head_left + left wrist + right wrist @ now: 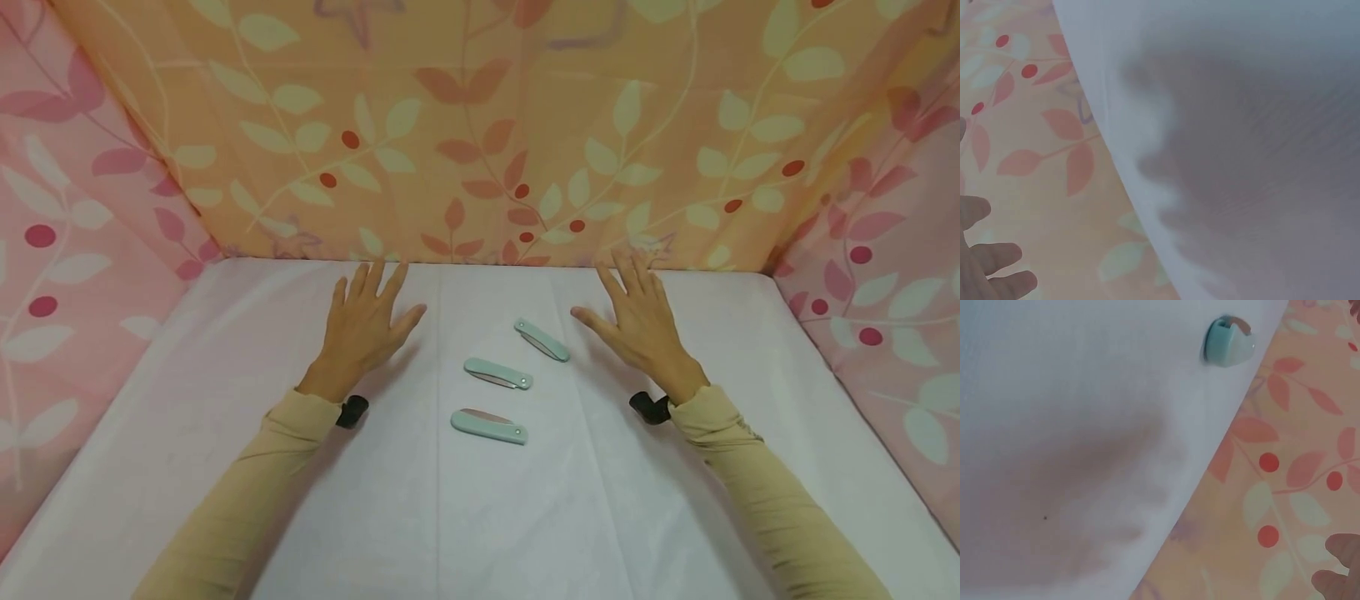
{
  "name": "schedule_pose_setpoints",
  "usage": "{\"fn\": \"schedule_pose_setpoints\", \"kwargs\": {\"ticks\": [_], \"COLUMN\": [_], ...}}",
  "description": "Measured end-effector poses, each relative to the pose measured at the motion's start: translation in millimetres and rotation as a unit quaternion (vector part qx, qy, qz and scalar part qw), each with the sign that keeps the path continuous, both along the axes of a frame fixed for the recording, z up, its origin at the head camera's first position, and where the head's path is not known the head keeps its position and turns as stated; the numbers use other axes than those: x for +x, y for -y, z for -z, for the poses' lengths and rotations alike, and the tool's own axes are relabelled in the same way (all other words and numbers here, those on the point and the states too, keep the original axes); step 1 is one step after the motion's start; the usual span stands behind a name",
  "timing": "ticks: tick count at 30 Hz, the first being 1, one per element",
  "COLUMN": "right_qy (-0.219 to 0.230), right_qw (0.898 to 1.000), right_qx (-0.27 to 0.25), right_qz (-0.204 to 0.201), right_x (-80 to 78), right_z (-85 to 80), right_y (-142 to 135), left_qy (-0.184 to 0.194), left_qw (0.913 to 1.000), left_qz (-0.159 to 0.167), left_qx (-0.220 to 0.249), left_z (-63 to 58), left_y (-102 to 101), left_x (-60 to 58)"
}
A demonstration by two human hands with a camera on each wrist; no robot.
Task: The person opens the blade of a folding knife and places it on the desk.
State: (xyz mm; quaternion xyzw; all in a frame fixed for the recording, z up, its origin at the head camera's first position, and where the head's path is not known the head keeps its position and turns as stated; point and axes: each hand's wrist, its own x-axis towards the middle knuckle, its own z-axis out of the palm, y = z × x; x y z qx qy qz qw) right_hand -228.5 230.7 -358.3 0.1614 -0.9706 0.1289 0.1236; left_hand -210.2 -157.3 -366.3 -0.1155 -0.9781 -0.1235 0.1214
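Three folding knives with pale green handles lie folded on the white cloth between the hands. The far knife (542,340) slants down to the right, the middle knife (498,373) is a little nearer, and the near knife (489,426) is closest to the body. My left hand (363,321) is held over the cloth left of the knives, fingers spread and holding nothing. On the other side my right hand (637,325) is spread the same way, its thumb nearest the far knife. One knife (1229,342) shows end-on in the right wrist view.
A white cloth (375,517) covers the table, with fold lines running across it. Behind it hangs an orange leaf-patterned curtain (465,125); pink patterned curtains (82,275) close off both sides. Each wrist wears a small black device (651,408).
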Motion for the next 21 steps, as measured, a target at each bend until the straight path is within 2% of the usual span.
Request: {"fn": "schedule_pose_setpoints", "kwargs": {"ticks": [4, 21], "right_qy": [0.000, 0.004], "right_qw": [1.000, 0.999], "right_qx": [-0.001, -0.019], "right_qz": [-0.004, -0.041], "right_x": [6.9, 34.5], "right_z": [0.7, 2.3], "right_y": [1.9, 11.1], "left_qy": [-0.013, -0.022], "left_qw": [0.9999, 0.9997], "left_qz": [0.004, 0.010], "left_qx": [0.005, -0.002], "left_z": [-1.3, -5.8], "left_y": [-1.2, -12.4], "left_x": [5.0, 28.0]}}
